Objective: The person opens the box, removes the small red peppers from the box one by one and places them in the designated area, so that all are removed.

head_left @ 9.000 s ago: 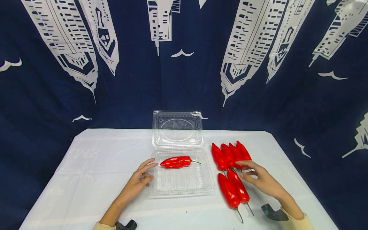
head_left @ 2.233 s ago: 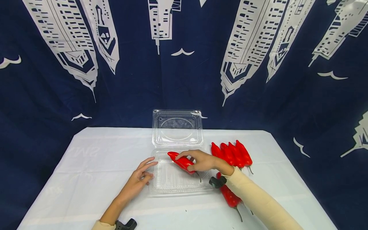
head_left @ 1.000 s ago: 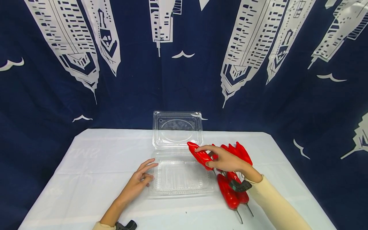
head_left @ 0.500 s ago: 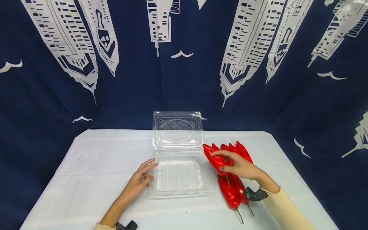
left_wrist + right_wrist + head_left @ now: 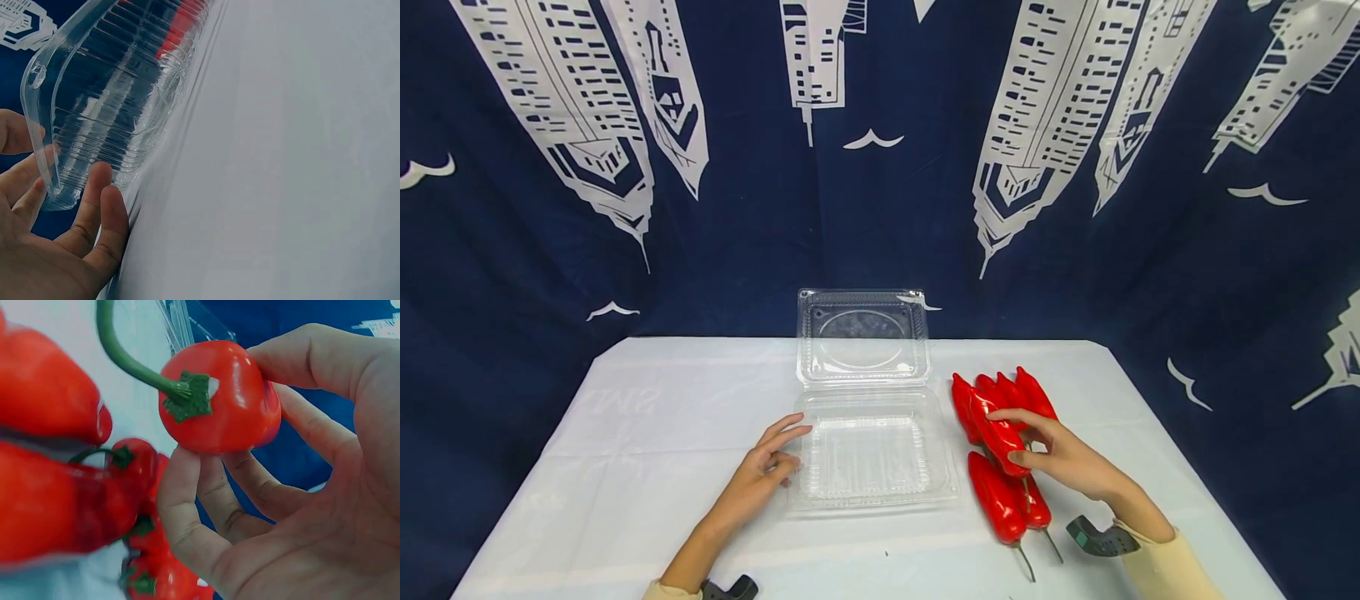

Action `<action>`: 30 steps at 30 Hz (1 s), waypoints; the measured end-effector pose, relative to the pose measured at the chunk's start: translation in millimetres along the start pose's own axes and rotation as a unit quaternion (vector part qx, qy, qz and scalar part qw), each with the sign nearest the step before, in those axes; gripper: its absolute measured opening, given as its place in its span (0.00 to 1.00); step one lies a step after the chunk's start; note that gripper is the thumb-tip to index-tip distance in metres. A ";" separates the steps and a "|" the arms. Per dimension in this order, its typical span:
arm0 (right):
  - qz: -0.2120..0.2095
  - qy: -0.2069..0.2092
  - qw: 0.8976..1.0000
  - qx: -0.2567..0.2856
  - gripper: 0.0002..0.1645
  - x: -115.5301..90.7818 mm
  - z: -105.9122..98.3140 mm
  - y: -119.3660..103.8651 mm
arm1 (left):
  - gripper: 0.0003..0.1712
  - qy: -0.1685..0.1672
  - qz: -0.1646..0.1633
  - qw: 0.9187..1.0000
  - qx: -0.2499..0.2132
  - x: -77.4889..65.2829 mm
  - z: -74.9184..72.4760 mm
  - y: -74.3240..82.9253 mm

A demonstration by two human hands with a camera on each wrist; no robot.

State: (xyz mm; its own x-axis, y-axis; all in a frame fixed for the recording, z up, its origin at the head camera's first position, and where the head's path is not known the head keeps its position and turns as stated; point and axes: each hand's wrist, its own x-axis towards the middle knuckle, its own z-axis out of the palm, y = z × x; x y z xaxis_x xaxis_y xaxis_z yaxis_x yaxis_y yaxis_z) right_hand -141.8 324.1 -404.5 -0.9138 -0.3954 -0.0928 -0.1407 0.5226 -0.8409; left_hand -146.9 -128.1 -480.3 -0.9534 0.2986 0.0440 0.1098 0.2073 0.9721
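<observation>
In the head view, my right hand (image 5: 1063,454) holds one long red pepper (image 5: 998,433) above the group on the right. In the right wrist view, my thumb and fingers close round this pepper (image 5: 219,400), its green stem turned toward the camera. My left hand (image 5: 758,471) touches the left side of the clear plastic container (image 5: 951,467), fingers loosely extended. From the left wrist view, the fingers (image 5: 100,206) lie along the container's corner (image 5: 47,156). The container's lid stands raised at the back, and no pepper lies in its base.
Several other red peppers (image 5: 998,500) lie in two rows right of the container, partly behind my right hand. White cloth covers the table (image 5: 700,408). A dark blue curtain (image 5: 895,217) with white building prints hangs behind it.
My right hand has lifted the red pepper out of the container and carried it right, over the other peppers. The left hand has stayed at the container's left edge.
</observation>
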 end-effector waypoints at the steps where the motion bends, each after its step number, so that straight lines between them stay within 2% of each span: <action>1: 0.002 0.002 1.000 0.007 0.35 -2.5 -0.6 2.2 | 0.27 0.000 0.000 1.000 0.000 0.0 0.0 -0.2; 11: 0.021 0.015 0.999 0.025 0.35 -20.7 -8.2 17.9 | 0.27 0.000 0.003 1.000 -0.002 0.1 0.0 0.1; 19: 0.059 0.042 0.997 0.025 0.35 -37.5 -6.3 25.7 | 0.27 -0.002 0.006 1.000 -0.001 0.9 0.4 -0.7; 30: 0.083 0.055 0.994 0.042 0.37 -50.5 -3.3 40.2 | 0.27 0.002 -0.002 1.000 0.010 0.5 0.2 -0.4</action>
State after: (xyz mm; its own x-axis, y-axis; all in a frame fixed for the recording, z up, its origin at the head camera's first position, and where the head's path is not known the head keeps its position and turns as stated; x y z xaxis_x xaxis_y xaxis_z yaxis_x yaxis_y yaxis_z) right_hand -102.5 367.6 -431.8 -0.9588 -0.2205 -0.1793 0.0446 0.5064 -0.8611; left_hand -147.3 -127.9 -480.7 -0.9551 0.2933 0.0418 0.1122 0.2275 0.9673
